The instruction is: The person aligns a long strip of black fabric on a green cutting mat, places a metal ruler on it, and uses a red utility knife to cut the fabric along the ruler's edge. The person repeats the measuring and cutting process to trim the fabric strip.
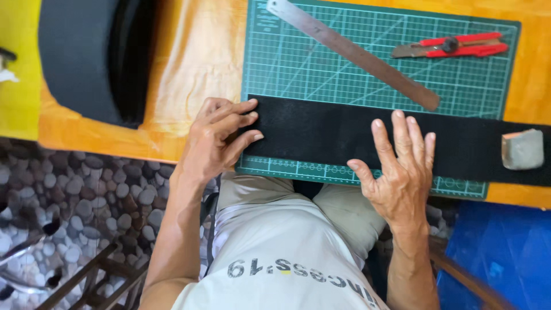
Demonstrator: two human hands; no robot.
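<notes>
Orange tabletop (189, 63) bearing a green gridded cutting mat (287, 63). A long black strip of felt-like material (321, 135) lies flat across the mat's near part, its right end running off the mat onto the table. Left hand (215, 140), fingers curled, pinches the strip's left end. Right hand (399, 172), open with fingers spread, presses flat on the strip's middle. A steel ruler (350, 51) lies diagonally on the mat beyond the strip; a red utility knife (453, 46) rests near the mat's far right corner. A small grey block (522, 149) sits on the strip's right end.
</notes>
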